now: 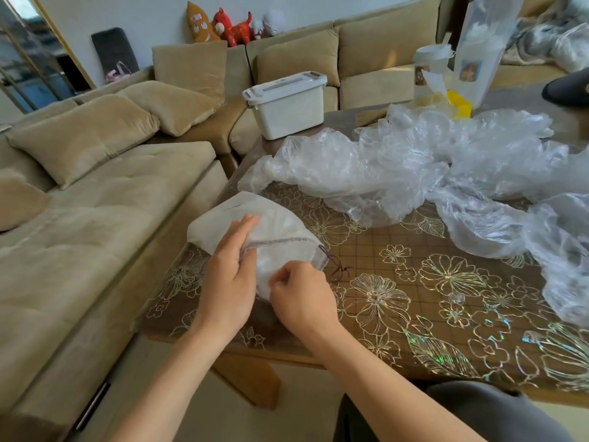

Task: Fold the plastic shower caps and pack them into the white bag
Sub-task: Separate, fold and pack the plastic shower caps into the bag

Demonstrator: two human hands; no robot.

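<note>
A white drawstring bag (223, 218) lies at the table's near left corner, its mouth facing me. My left hand (228, 282) holds the upper edge of the bag's mouth, fingers on top and thumb under the hem. My right hand (302, 298) is curled around a folded clear shower cap (264, 275) at the opening; part of the cap is hidden inside the bag. A big heap of loose clear shower caps (430, 173) sprawls across the table from the middle to the right edge.
The table (398, 298) has a brown floral cover. A beige sofa (95, 193) stands close on the left. A white lidded box (287, 103) sits at the table's far corner, and white paper bags (478, 52) with a yellow item stand at the back.
</note>
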